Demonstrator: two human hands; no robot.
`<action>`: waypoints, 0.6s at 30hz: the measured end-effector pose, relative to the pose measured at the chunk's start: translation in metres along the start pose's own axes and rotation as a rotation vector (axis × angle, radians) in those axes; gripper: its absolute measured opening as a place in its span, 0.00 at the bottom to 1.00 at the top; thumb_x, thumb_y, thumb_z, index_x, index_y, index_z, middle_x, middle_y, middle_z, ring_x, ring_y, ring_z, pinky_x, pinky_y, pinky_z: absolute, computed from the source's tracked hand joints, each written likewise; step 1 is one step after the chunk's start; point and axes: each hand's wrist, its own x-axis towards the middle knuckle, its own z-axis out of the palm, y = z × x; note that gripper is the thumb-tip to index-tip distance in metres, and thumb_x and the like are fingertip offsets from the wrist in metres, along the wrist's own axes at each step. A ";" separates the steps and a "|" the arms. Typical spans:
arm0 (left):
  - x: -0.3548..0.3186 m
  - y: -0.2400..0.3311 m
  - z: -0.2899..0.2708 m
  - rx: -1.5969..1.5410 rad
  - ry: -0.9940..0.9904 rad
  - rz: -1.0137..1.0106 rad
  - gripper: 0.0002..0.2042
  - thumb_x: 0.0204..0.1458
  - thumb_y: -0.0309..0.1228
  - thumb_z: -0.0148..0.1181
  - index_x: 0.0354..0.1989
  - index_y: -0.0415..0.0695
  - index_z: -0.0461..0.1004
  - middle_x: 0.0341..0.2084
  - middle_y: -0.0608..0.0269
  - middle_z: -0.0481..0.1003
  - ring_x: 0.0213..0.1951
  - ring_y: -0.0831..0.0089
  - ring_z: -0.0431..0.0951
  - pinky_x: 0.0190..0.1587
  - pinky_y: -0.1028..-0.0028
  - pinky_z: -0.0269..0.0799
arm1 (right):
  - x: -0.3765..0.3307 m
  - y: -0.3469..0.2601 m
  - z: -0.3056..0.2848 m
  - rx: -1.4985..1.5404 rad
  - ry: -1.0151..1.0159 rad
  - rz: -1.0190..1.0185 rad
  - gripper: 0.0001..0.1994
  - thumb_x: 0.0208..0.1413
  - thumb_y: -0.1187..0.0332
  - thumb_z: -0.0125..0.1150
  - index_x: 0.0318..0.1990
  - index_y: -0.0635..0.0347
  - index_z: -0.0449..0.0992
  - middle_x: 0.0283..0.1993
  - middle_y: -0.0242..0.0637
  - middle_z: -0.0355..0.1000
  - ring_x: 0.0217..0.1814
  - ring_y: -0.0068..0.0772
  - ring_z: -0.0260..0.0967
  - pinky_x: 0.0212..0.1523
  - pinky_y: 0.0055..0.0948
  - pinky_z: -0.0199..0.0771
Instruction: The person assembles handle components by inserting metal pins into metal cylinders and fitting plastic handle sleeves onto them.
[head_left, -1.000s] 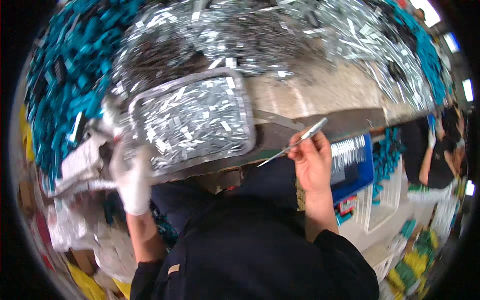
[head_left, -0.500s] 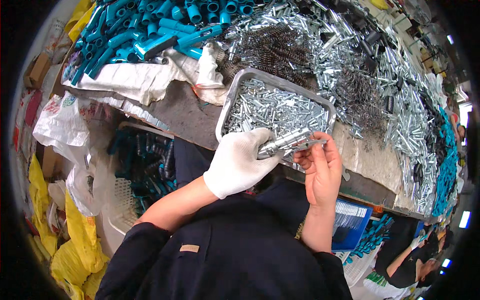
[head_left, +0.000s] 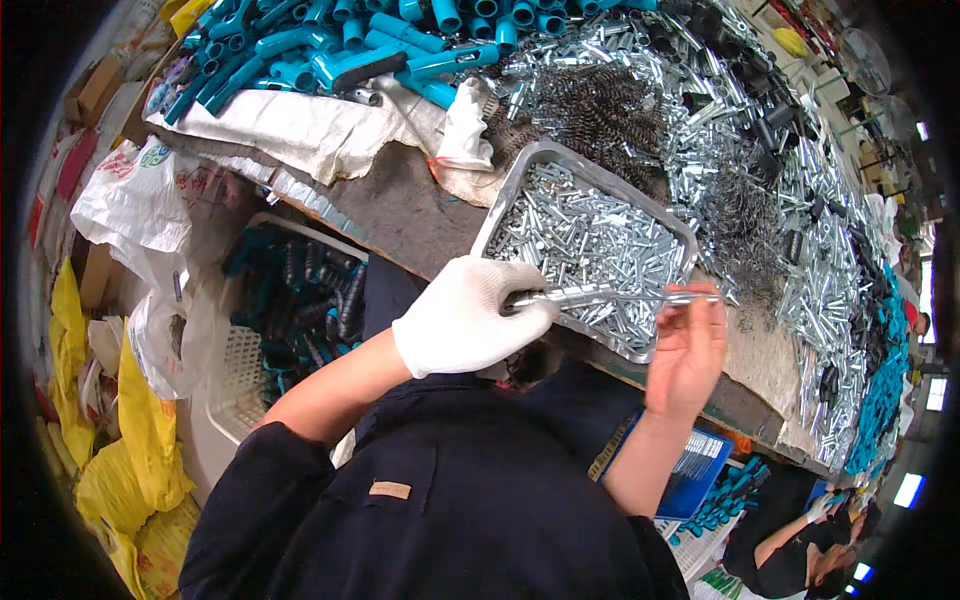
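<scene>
Tube (head_left: 575, 296): gripped in the gloved left hand (head_left: 475, 318).
Rod (head_left: 645, 295): right end pinched by the bare right hand (head_left: 690, 355).
Alignment: seemingly in hand; next move likely calls for steadiness.

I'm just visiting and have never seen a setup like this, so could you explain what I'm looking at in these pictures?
There is no robot here, just a person working. The camera sits on the person's head and looks down; its wide fisheye lens bends straight edges. Left and right are the person's own.

The left hand wears a white glove and grips a silver metal piece. The bare right hand holds the far end of a thin silver rod that runs toward that piece. Whether the two are joined is hard to tell.

On the work table, a metal tray holds many small silver parts. Around it are heaps of teal tubular pieces, dark springs and more loose metal parts.
</scene>
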 end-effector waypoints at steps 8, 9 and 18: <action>-0.002 -0.011 0.002 0.094 0.130 0.207 0.10 0.44 0.31 0.66 0.33 0.39 0.78 0.22 0.51 0.75 0.25 0.63 0.78 0.31 0.70 0.73 | -0.004 0.006 0.012 0.090 -0.060 0.171 0.08 0.65 0.68 0.52 0.46 0.62 0.71 0.42 0.46 0.76 0.32 0.20 0.67 0.34 0.20 0.70; -0.001 -0.012 0.002 0.109 0.121 0.205 0.10 0.43 0.30 0.66 0.33 0.39 0.78 0.22 0.51 0.75 0.25 0.62 0.79 0.31 0.70 0.73 | -0.004 0.004 0.013 0.032 -0.066 0.136 0.08 0.65 0.69 0.52 0.46 0.62 0.71 0.41 0.46 0.76 0.32 0.20 0.67 0.34 0.20 0.69; 0.007 -0.015 0.013 0.066 0.168 0.194 0.10 0.44 0.30 0.67 0.33 0.39 0.77 0.22 0.52 0.75 0.24 0.64 0.78 0.30 0.71 0.73 | 0.001 0.017 0.030 0.021 -0.073 0.219 0.09 0.65 0.68 0.54 0.47 0.63 0.72 0.43 0.46 0.76 0.31 0.19 0.67 0.34 0.20 0.70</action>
